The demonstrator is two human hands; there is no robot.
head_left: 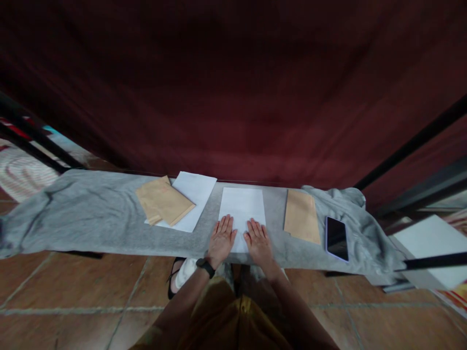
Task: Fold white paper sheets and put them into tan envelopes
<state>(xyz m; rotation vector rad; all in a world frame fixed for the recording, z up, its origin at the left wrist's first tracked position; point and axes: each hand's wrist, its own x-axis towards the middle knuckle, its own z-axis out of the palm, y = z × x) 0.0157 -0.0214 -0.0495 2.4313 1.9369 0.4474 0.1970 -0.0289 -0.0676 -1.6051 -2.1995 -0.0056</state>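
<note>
A white sheet of paper point(242, 204) lies flat on the grey cloth in front of me. My left hand point(221, 239) rests palm down on its left lower part, fingers stretched out and pointing away. On the right lower part lies my right hand point(259, 240), also flat with fingers extended. A dark watch is on my left wrist. Left of the sheet, brown paper envelopes point(164, 199) overlap on top of more white paper point(197, 187). Another brown envelope point(302, 216) lies to the right of my right hand.
Grey cloth point(98, 214) covers the long narrow surface and bunches at the right end. A phone point(336, 238) with a purple edge lies there. A dark red curtain point(233, 97) hangs behind. Black bars point(412, 141) slant at both sides. Below is a tiled floor point(83, 282).
</note>
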